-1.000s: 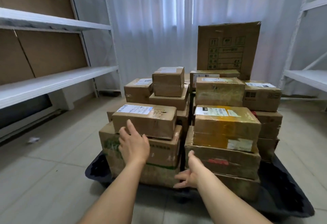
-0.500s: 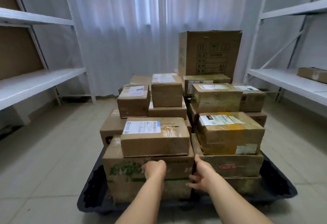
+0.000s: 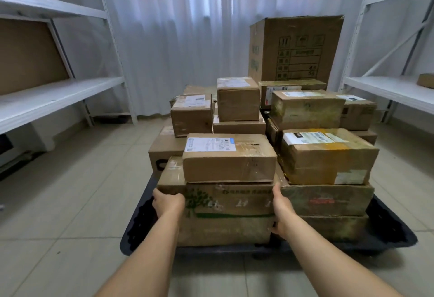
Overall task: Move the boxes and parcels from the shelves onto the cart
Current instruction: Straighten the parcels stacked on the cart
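A low black cart [image 3: 387,228] stands on the tiled floor, stacked with several cardboard boxes. At its near left is a wide box with green print [image 3: 230,199], and a labelled box [image 3: 229,158] lies on top of it. My left hand [image 3: 168,202] grips the green-print box at its left end, fingers curled over the corner. My right hand [image 3: 280,212] presses against the box's right end, in the gap beside the neighbouring stack [image 3: 326,199]. A tall box [image 3: 296,50] stands at the back of the cart.
White metal shelves line both sides: the left shelf [image 3: 56,96] shows no boxes, the right shelf [image 3: 389,87] holds one small parcel [image 3: 426,80] at the frame edge. White curtains hang behind the cart. Open tiled floor lies to the left.
The view swung right and closer to the cart. My left hand dropped from the labelled top box to the left end of the green-print box; my right hand settled at its right end.
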